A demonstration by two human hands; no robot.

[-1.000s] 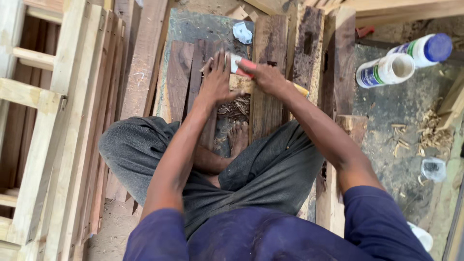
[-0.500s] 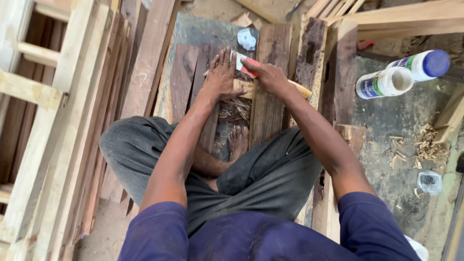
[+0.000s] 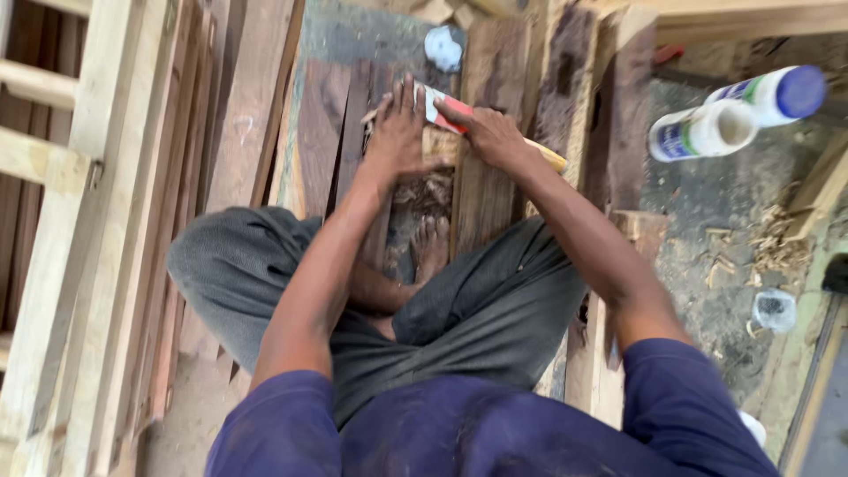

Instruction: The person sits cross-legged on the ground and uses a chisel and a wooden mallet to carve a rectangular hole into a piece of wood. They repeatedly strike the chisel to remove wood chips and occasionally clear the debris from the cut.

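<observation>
Wooden workpiece (image 3: 439, 146), small and pale, located on dark boards (image 3: 331, 132) directly ahead of the crossed legs. Left hand (image 3: 397, 132) laid flat over its near-left side, fingers spread and extended, palm down, gripping nothing, pressing on the piece and the board beneath. Right hand (image 3: 490, 137) closed around a hand tool (image 3: 495, 132) with a red-and-white front part and a yellowish wooden handle end showing past the wrist; exact tool type not determinable owing to blur. Tool resting on the workpiece, its front end just beside the left fingertips. Wood shavings (image 3: 424, 190) heaped on the boards just below the workpiece, near a bare foot (image 3: 431, 247). Grey trousers (image 3: 477, 309) and blue shirt (image 3: 459, 433) filling the lower frame.

To the right, well apart from the hands: two white plastic bottles (image 3: 707, 131) lying on their sides on the grey floor (image 3: 707, 230), one open-mouthed, the other with a blue cap (image 3: 802, 91). More shavings (image 3: 777, 243) scattered below them, and a small clear container (image 3: 775, 309) nearby. Round whitish object (image 3: 443, 46) lying beyond the workpiece at the top. Pale timber lengths and a frame (image 3: 62, 221) stacked along the left side.
</observation>
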